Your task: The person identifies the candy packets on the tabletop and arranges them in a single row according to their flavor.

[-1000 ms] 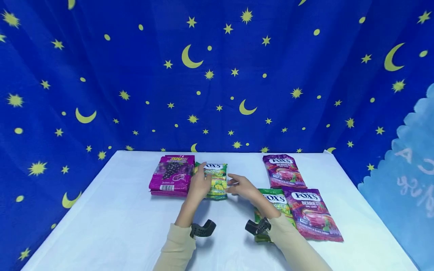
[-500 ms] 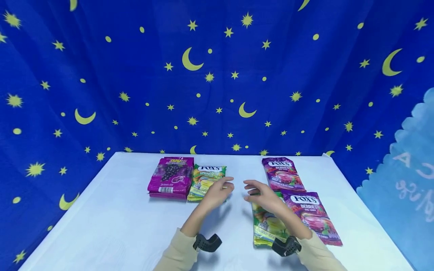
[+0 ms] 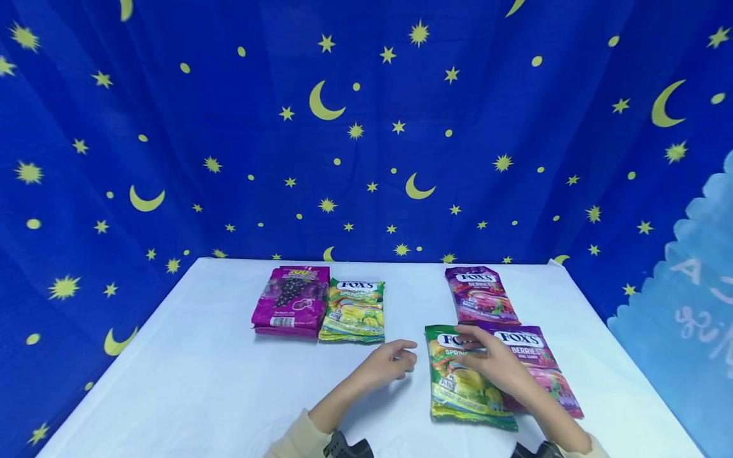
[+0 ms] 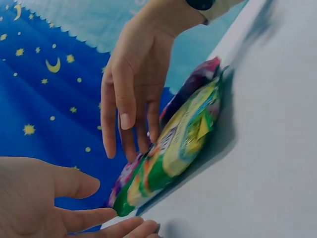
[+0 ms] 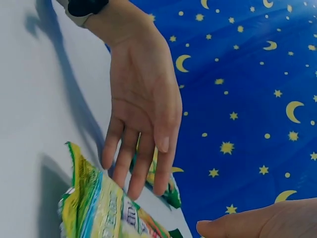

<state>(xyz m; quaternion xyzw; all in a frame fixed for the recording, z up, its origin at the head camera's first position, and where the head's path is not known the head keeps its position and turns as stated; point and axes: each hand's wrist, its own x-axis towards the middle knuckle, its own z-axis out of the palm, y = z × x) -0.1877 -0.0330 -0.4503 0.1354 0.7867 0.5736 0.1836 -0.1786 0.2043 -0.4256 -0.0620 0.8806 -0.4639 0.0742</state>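
My right hand (image 3: 497,361) is over the upper right of a green and yellow Fox's candy bag (image 3: 464,397), its fingers extended and holding nothing. Contact with the bag cannot be made out. To the left of this bag, my left hand (image 3: 382,367) hovers above the white table with relaxed fingers and nothing in them. The left wrist view shows the bag's side (image 4: 173,148) between both hands. A purple Fox's Berries bag (image 3: 552,381) lies against its right side, partly behind my right forearm.
Farther back on the right lies another purple Berries bag (image 3: 481,296). At back left, a purple grape candy bag (image 3: 292,302) rests on another, beside a second green Fox's bag (image 3: 355,312). A blue star-patterned curtain (image 3: 366,152) hangs behind the white table (image 3: 217,381).
Both hands have left the green bag at back left, moving right and nearer to me. The right hand is now over the front green bag. The back-left green bag now lies uncovered.
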